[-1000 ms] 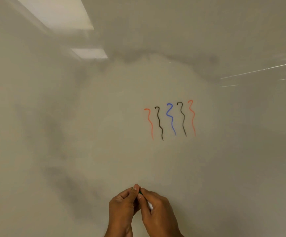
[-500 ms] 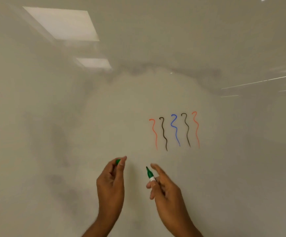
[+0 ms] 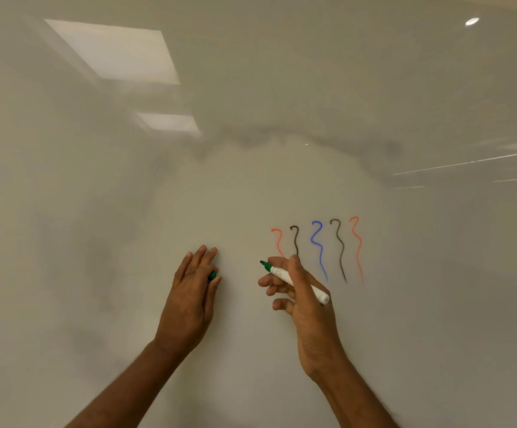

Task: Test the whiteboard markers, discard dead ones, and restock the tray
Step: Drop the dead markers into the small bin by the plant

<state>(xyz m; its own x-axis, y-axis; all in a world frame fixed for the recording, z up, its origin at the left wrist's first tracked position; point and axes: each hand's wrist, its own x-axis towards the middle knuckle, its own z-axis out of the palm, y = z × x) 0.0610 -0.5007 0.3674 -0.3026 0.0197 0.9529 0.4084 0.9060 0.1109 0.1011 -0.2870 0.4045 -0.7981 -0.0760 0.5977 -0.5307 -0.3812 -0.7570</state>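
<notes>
A whiteboard (image 3: 282, 103) fills the head view. My right hand (image 3: 300, 291) grips an uncapped green marker (image 3: 285, 274) with a white barrel, its tip pointing up and left, close to the board just left of the squiggles. My left hand (image 3: 194, 288) is raised to the left with its long fingers stretched upward, and it holds the green cap (image 3: 211, 276) between thumb and finger. Several test squiggles (image 3: 317, 248) in red, black and blue stand on the board right of the marker tip.
Grey smudges of wiped ink (image 3: 282, 140) arc across the board above the squiggles. Ceiling lights (image 3: 112, 50) reflect in the upper left of the glossy surface. No tray or other markers show.
The hands pulled the cap off the green marker and moved apart. Both rose toward the squiggles, and the right hand turned the marker tip toward the board.
</notes>
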